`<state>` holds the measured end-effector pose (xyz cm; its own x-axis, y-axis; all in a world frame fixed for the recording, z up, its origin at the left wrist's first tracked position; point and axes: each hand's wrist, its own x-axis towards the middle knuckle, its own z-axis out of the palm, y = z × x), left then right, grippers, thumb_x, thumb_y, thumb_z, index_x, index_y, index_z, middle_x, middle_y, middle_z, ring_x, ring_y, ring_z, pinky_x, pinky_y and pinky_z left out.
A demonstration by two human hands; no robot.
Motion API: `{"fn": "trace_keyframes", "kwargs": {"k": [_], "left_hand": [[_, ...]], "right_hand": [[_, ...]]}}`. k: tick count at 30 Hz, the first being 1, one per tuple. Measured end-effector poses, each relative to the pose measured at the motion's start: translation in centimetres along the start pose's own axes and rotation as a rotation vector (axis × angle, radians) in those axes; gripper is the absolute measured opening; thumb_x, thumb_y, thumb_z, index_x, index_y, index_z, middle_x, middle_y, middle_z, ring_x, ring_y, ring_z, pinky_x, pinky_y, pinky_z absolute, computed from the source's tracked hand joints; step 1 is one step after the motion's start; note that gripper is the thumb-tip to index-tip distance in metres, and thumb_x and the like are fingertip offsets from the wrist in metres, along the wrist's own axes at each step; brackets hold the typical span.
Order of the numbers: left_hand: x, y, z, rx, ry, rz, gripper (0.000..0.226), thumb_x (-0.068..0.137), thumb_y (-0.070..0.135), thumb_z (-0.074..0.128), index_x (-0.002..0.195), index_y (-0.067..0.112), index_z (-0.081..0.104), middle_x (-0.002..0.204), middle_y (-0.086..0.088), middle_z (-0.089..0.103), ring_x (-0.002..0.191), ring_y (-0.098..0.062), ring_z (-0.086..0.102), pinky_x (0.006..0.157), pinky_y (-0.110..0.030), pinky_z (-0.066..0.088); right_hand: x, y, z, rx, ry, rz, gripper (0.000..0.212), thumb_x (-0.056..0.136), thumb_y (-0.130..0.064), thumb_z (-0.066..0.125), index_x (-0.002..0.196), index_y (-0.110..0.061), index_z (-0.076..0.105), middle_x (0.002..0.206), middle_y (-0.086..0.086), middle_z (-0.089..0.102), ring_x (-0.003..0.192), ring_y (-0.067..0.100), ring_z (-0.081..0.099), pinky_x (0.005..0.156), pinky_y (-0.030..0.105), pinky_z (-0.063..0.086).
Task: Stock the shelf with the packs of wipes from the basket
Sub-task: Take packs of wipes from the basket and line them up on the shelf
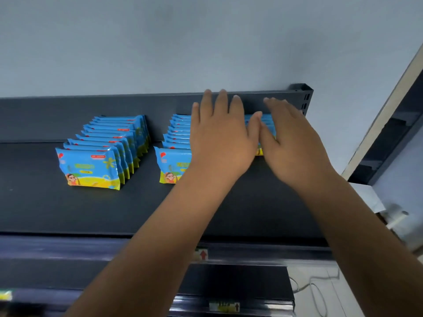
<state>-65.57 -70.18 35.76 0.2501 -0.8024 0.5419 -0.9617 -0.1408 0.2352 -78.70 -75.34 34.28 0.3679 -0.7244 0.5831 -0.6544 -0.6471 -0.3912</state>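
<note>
The left hand (219, 138) and right hand (295, 145) lie flat, fingers straight, holding nothing. They apparently rest on the right row of packs (177, 133).

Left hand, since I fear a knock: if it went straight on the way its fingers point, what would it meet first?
Probably the shelf's dark back panel: the left hand lies flat over the right row of packs, fingers pointing at it. Depth is unclear.
</note>
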Motion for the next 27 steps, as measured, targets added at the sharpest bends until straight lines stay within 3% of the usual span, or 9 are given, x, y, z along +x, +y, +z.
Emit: {"fn": "trace_keyframes", "kwargs": {"k": [7, 16, 19, 24, 27], "left_hand": [[-4.8, -10.1, -4.7, 0.074, 0.039, -0.103, 0.069, 0.1, 0.057, 0.027, 0.147, 0.012, 0.051, 0.159, -0.012, 0.042, 0.154, -0.035, 0.022, 0.124, -0.052, 0.022], [-17.3, -30.8, -14.1, 0.255, 0.049, -0.242, 0.066, 0.103, 0.06, 0.03, 0.133, 0.011, 0.061, 0.145, -0.014, 0.057, 0.144, -0.038, 0.042, 0.118, -0.057, 0.032], [-22.3, -37.0, -17.8, 0.299, 0.073, -0.33, 0.063, 0.102, 0.057, 0.034, 0.133, 0.01, 0.061, 0.145, -0.017, 0.057, 0.143, -0.041, 0.042, 0.117, -0.058, 0.033], [-30.6, -46.1, -22.5, 0.386, 0.007, -0.552, 0.065, 0.103, 0.058, 0.023, 0.133, 0.014, 0.061, 0.147, -0.01, 0.056, 0.146, -0.034, 0.038, 0.12, -0.05, 0.029], [-35.6, -50.8, -24.6, 0.384, 0.064, -0.719, 0.062, 0.101, 0.054, 0.029, 0.132, 0.012, 0.063, 0.146, -0.01, 0.057, 0.146, -0.035, 0.038, 0.119, -0.052, 0.033]], "right_hand": [[-1.4, -9.2, 4.6, 0.061, -0.055, -0.127, 0.051, 0.105, -0.037, 0.045, 0.15, -0.012, 0.042, 0.153, 0.009, 0.045, 0.149, 0.027, 0.031, 0.12, 0.041, 0.026], [-6.9, -29.3, 15.1, 0.251, -0.174, -0.316, 0.049, 0.101, -0.036, 0.049, 0.142, -0.009, 0.05, 0.144, 0.011, 0.054, 0.142, 0.029, 0.041, 0.116, 0.039, 0.032], [-9.6, -36.6, 19.1, 0.341, -0.224, -0.386, 0.05, 0.101, -0.036, 0.047, 0.143, -0.01, 0.049, 0.146, 0.008, 0.053, 0.146, 0.028, 0.037, 0.119, 0.044, 0.032], [-14.2, -48.2, 25.9, 0.449, -0.403, -0.553, 0.043, 0.104, -0.033, 0.047, 0.14, -0.01, 0.05, 0.143, 0.009, 0.054, 0.146, 0.029, 0.037, 0.117, 0.047, 0.035], [-16.4, -54.6, 30.0, 0.471, -0.521, -0.669, 0.044, 0.104, -0.035, 0.043, 0.141, -0.011, 0.048, 0.145, 0.008, 0.053, 0.147, 0.028, 0.035, 0.117, 0.044, 0.035]]}}
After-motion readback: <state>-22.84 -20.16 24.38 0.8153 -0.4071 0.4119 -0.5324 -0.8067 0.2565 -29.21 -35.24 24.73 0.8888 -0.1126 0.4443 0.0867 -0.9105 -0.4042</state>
